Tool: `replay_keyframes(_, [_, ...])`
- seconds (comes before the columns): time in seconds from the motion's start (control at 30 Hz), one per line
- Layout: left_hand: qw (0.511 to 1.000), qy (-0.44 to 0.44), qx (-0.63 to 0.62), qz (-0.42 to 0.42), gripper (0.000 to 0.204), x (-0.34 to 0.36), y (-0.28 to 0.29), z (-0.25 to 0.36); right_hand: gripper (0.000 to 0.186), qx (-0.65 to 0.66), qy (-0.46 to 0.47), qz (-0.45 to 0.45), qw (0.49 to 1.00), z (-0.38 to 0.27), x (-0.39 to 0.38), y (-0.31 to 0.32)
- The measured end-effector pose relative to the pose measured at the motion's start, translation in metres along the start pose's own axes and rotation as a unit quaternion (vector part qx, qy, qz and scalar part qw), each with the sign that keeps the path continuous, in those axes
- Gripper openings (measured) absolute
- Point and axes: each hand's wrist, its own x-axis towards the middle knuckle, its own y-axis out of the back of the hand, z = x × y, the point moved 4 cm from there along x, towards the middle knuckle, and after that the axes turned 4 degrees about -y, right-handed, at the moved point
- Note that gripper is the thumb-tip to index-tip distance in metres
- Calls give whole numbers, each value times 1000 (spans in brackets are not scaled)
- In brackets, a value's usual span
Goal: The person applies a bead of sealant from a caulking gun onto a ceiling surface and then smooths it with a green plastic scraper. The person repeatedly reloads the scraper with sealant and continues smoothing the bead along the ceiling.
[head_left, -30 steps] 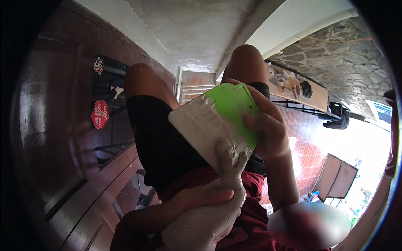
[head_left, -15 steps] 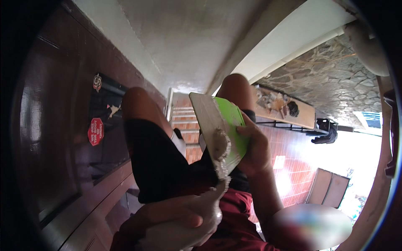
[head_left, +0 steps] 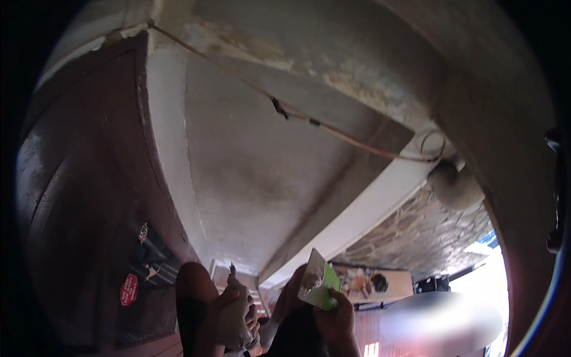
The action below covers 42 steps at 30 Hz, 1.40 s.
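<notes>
At the lower middle, my left hand is wrapped round a bag of smooth grey paste. The bag's narrow tip points upward and its lower end runs toward the frame's edge. To its right, my right hand grips a green plastic scraper. A pale, flat blade rises from the green part, with grey paste smeared across its lower portion. Bag and scraper are apart, above my knees.
A dark brown door with stickers stands at left. Overhead, a thin cable crosses the grey plaster wall. A bench holding clutter stands by the stone wall at right, near a bright opening.
My view has tilted upward, bringing wall and cable into sight. The bag, whose paste was running onto the scraper blade, is now upright and separate from it.
</notes>
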Motion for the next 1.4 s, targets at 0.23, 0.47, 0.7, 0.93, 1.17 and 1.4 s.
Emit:
replay_keyframes(0.23, [988,2,-149,43,40,40,108,-35,34,-585,168,62,791,0,21,-11])
replay_keyframes(0.47, [954,-74,-289,38,41,44,140,-54,31,18,-4,-85,996,5,54,-42])
replay_keyframes(0.7, [963,-149,-64,216,29,32,161,-33,27,-2,71,-92,993,-4,51,-96])
replay_keyframes(0.93, [936,-171,-23,306,22,23,129,-21,27,-28,222,-100,969,-63,35,-107])
replay_keyframes(1.17, [937,-212,29,278,27,28,121,-12,30,-133,350,-141,916,-170,35,-178])
replay_keyframes(1.4, [974,-181,-75,116,29,36,121,-8,21,-379,458,-77,801,-259,32,-268])
